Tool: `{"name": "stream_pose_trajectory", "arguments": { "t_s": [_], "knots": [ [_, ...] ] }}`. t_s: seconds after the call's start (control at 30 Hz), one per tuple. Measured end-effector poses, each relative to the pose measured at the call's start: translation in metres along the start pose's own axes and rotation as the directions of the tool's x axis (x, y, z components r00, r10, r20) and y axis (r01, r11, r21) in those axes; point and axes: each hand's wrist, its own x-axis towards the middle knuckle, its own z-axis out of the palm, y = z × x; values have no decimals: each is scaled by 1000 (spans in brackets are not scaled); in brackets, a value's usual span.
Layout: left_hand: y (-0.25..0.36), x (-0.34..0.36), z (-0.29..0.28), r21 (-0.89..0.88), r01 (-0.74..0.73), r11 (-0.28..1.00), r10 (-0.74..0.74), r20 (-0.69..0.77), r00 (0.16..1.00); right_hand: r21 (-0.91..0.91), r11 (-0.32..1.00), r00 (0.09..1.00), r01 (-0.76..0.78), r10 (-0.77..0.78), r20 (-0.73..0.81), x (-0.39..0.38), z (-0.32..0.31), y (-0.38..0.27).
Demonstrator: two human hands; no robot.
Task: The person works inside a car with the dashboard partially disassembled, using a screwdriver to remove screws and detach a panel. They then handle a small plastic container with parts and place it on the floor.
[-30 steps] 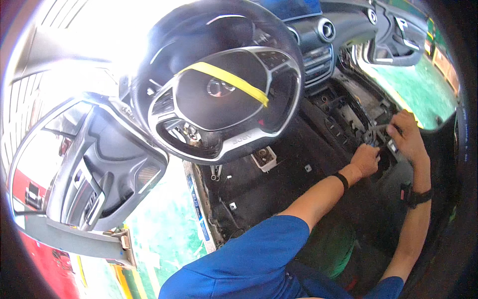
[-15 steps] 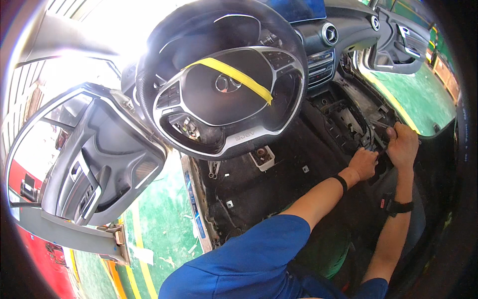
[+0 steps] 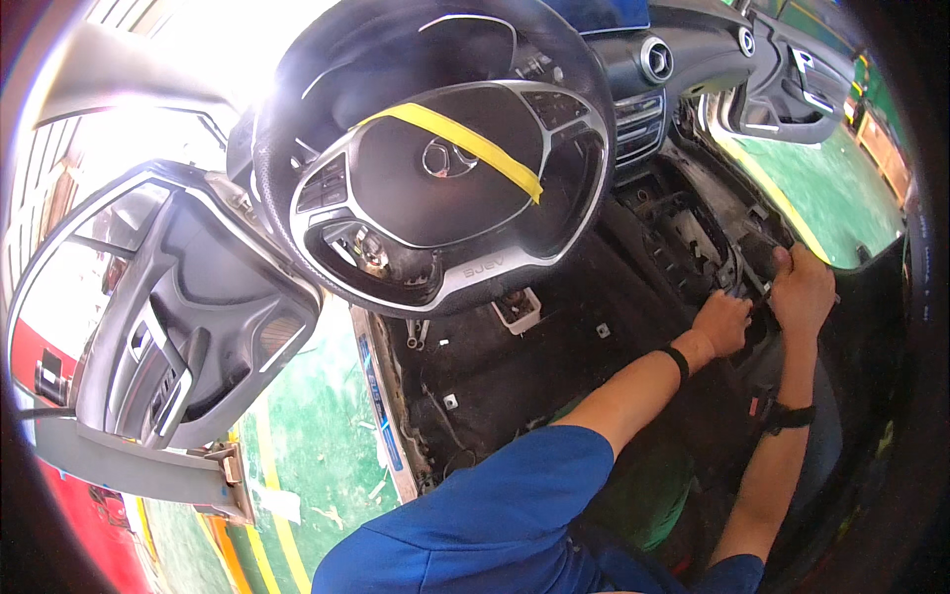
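My left hand [image 3: 720, 325] is closed low in the stripped centre console [image 3: 681, 236], its grip hiding what it holds. Just right of it, my right hand [image 3: 800, 289] wraps round what looks like a metal hand tool, mostly covered by the fingers, at the console's right edge. Above and left of my hands is the steering wheel [image 3: 465, 269] with a yellow strap [image 3: 472, 150] across its middle. A white container [image 3: 519, 322] with dark contents sits on the bare black floor [image 3: 534, 376] beneath the wheel, near some metal wrenches [image 3: 417, 333].
The open driver's door [image 3: 213, 287] stands at the left over a green workshop floor [image 3: 307, 465] with yellow lines. The dashboard [image 3: 693, 49] runs across the top to an open passenger door [image 3: 797, 89]. A metal door sill [image 3: 381, 416] edges the footwell.
My right hand has moved down from its higher position a second ago, and its forearm has swung left. My left hand stays nearly in place, slightly lower. The view has shifted slightly.
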Motion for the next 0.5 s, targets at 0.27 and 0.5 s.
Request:
{"name": "stream_pose_trajectory", "arguments": {
  "t_s": [0.27,0.5],
  "knots": [
    [3,3,-3,24,-43,999,43,-19,999,-25,999,993,-31,28,-115,4,-2,-4],
    [-10,5,7,87,-97,991,100,-32,994,-61,998,988,-27,18,-154,-10,8,2]
  ]
}}
